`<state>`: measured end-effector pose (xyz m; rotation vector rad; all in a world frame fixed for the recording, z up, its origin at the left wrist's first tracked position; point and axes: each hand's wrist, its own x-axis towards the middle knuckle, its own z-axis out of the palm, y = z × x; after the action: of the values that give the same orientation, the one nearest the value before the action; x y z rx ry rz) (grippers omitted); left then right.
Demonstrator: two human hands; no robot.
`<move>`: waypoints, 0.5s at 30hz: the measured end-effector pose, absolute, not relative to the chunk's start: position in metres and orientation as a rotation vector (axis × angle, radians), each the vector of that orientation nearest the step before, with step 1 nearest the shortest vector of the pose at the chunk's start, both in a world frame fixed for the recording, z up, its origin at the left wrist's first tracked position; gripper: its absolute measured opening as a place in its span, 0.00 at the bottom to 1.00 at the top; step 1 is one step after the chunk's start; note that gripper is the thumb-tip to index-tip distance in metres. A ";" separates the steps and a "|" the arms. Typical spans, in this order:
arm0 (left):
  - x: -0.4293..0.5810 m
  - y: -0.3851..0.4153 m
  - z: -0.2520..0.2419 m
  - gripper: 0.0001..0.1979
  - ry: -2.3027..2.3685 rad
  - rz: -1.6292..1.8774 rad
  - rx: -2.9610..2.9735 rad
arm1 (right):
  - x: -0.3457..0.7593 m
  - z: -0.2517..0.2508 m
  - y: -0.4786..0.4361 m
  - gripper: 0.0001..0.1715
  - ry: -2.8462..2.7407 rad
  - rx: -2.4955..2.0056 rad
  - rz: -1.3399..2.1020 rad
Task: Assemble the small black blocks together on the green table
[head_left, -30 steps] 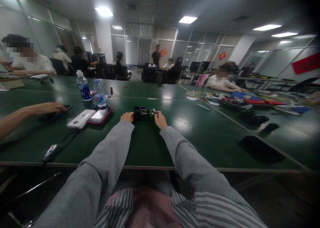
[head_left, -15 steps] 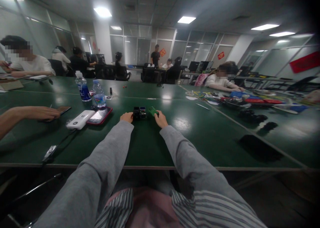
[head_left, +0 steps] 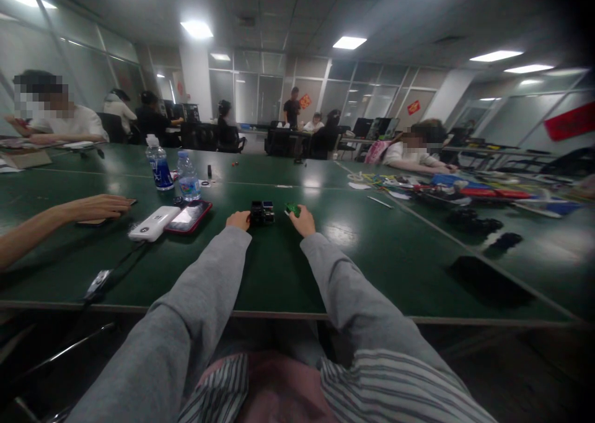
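My left hand [head_left: 238, 220] is closed against the left side of a small black box-like device [head_left: 263, 213] on the green table. The device has square compartments or parts on top, one of them bluish; its details are too small to make out. Just right of it, my right hand [head_left: 305, 220] pinches a small green circuit board [head_left: 292, 209]. A narrow gap separates the board from the device. The board is partly covered by my fingers.
Left on the table [head_left: 279, 274] are a white power bank [head_left: 155, 223], a red-edged phone [head_left: 189, 216] and two bottles [head_left: 159, 166]. A co-worker's hand [head_left: 100, 207] rests on another phone. Cables and tools [head_left: 446, 187] lie in a heap at right, near a pen [head_left: 380, 202].
The green board has turned and tilted in my right hand and sits slightly lower. My left hand stays at the black device. The whole view has shifted slightly.
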<state>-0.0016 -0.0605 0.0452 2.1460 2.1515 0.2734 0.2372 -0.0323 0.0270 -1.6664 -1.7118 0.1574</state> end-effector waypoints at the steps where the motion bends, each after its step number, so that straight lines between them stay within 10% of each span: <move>1: -0.002 -0.060 0.045 0.15 2.151 0.270 2.150 | 0.240 0.028 -0.039 0.27 -1.774 -1.675 0.150; 15: -0.001 -0.060 0.044 0.15 2.152 0.287 2.168 | 0.445 0.024 -0.229 0.34 -1.962 -1.651 0.071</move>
<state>-0.0012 -0.0602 0.0441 2.1677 2.1520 0.2867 0.4448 -0.2289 0.0236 -1.6512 -1.9621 0.0709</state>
